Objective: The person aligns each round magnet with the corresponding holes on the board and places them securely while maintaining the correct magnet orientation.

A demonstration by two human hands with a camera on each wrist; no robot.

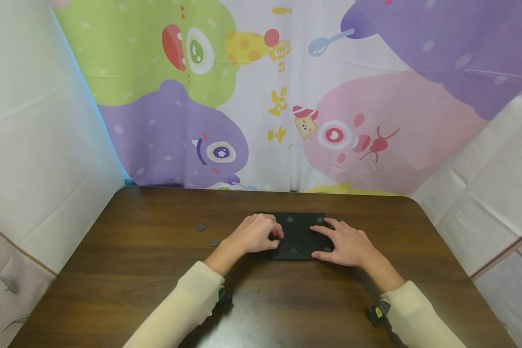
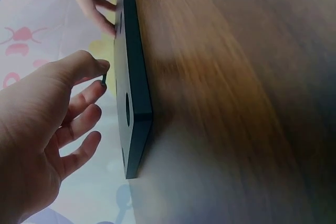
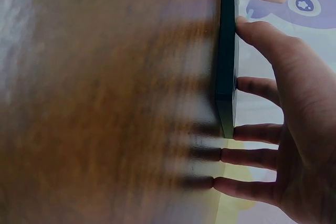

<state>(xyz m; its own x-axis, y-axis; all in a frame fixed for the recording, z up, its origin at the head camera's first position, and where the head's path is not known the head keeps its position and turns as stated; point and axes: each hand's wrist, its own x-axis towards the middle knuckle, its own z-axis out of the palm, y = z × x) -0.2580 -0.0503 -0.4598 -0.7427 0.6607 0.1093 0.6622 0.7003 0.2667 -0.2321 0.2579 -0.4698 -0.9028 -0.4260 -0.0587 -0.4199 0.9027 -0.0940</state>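
Observation:
A flat black rectangular board [image 1: 303, 236] with round spots along both long sides lies on the table. Between thumb and index fingertip, my left hand [image 1: 255, 234] pinches a small thin dark disc [image 2: 104, 78], held just above the board's face. A round hole [image 2: 127, 109] shows near the board's corner in the left wrist view. My right hand [image 1: 350, 242] spreads over the board's right end, thumb and some fingertips resting on its top. In the right wrist view, the outer fingers reach past the board's end toward the table.
Two loose dark discs, a farther disc [image 1: 201, 227] and a nearer disc [image 1: 215, 243], lie on the wooden table [image 1: 287, 309] left of the board. A printed curtain [image 1: 269, 164] hangs behind the table's far edge, with white curtains at both sides.

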